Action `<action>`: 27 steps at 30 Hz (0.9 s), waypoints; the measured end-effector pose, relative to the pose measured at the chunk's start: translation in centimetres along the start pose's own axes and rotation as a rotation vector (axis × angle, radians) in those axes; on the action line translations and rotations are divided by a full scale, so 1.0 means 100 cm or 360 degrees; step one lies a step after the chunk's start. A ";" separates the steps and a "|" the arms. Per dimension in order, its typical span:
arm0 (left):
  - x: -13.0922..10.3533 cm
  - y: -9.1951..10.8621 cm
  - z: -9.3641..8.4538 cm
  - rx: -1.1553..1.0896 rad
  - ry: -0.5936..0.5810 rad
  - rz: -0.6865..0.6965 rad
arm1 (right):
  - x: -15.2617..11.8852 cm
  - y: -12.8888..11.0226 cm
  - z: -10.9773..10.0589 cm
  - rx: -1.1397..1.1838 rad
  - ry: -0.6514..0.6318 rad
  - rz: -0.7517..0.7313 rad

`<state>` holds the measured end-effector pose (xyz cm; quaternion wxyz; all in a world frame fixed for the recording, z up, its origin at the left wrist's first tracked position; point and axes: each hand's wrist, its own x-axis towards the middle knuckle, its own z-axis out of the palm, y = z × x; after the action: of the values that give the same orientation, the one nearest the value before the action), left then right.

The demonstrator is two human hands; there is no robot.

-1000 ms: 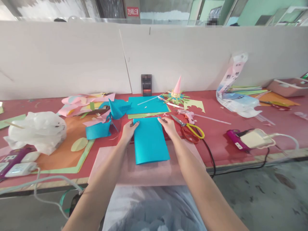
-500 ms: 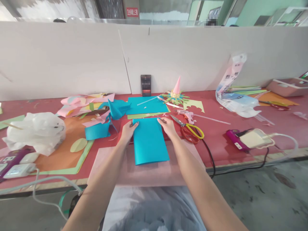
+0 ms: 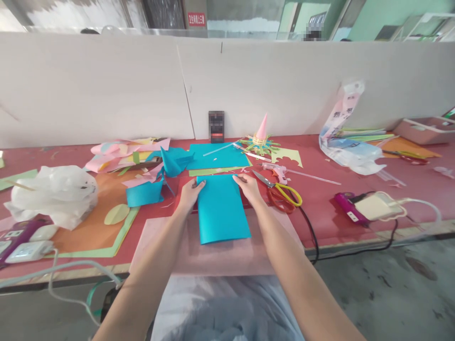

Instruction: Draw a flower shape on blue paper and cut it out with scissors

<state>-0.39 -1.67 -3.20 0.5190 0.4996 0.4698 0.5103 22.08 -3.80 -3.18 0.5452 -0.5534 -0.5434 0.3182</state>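
A folded sheet of blue paper [image 3: 223, 210] is held up between my two hands above a pale pink board [image 3: 263, 251]. My left hand [image 3: 191, 192] pinches its far left corner, thumb on top. At the far right corner, my right hand [image 3: 249, 187] grips the same sheet, also with the thumb on top. Scissors [image 3: 280, 189] with yellow and red handles lie just right of my right hand, near a pink glue gun [image 3: 277, 171]. Left of my left hand are a curled strip of blue paper [image 3: 144, 194] and a crumpled blue paper piece [image 3: 175, 162].
Behind the sheet lie a flat blue sheet [image 3: 216, 156] and a pink paper cone [image 3: 262, 129] with a fringed base. A white plastic bag [image 3: 53, 194] sits at left. Power strips [image 3: 350, 208] with cables lie on both sides. A white partition [image 3: 135, 90] closes off the back.
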 end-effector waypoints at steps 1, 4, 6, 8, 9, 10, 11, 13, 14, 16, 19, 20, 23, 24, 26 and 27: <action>0.000 0.000 0.000 -0.0004 0.0002 0.0003 | 0.000 0.000 0.000 -0.0003 0.0001 0.0003; 0.001 -0.001 0.000 -0.0003 0.0004 0.0010 | 0.000 -0.001 0.000 -0.0006 0.0005 0.0013; 0.002 -0.002 -0.001 0.0006 0.0003 0.0005 | -0.001 -0.002 -0.001 -0.0006 0.0003 0.0016; 0.002 -0.003 -0.001 0.0013 0.0008 0.0004 | -0.001 -0.003 -0.001 -0.0004 0.0005 0.0015; 0.002 -0.003 -0.001 0.0015 0.0009 0.0006 | -0.001 -0.003 -0.001 -0.0002 0.0004 0.0014; 0.002 -0.003 -0.001 0.0016 0.0009 0.0009 | -0.001 -0.003 -0.001 0.0000 0.0003 0.0013; 0.002 -0.003 -0.001 0.0014 0.0008 0.0014 | -0.001 -0.003 -0.001 0.0000 0.0004 0.0013; 0.002 -0.003 -0.001 0.0005 0.0003 0.0018 | -0.002 -0.004 -0.001 -0.0007 0.0002 0.0019; 0.002 -0.003 -0.001 0.0001 0.0000 0.0018 | -0.002 -0.004 -0.001 -0.0010 0.0002 0.0025; 0.002 -0.002 -0.001 0.0003 0.0001 0.0014 | -0.002 -0.004 -0.001 -0.0004 0.0002 0.0038; 0.001 0.000 0.000 0.0000 0.0003 0.0004 | -0.001 -0.003 -0.001 0.0017 -0.0001 0.0039; 0.001 0.000 0.000 -0.0001 0.0003 0.0001 | -0.001 -0.003 -0.001 0.0019 0.0000 0.0039; 0.001 0.000 0.000 0.0015 -0.0001 0.0000 | -0.001 -0.002 -0.001 0.0009 0.0010 0.0048; 0.001 0.000 0.000 0.0020 -0.0002 0.0003 | -0.001 -0.002 -0.001 0.0004 0.0012 0.0050; 0.001 0.000 0.000 0.0018 -0.0008 0.0007 | -0.001 -0.003 -0.001 -0.0002 0.0005 0.0046; 0.001 0.000 -0.001 0.0016 -0.0010 0.0010 | -0.001 -0.003 -0.001 -0.0001 0.0000 0.0042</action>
<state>-0.44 -1.60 -3.18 0.5164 0.5053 0.4690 0.5080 22.10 -4.00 -2.93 0.5408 -0.5607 -0.5362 0.3251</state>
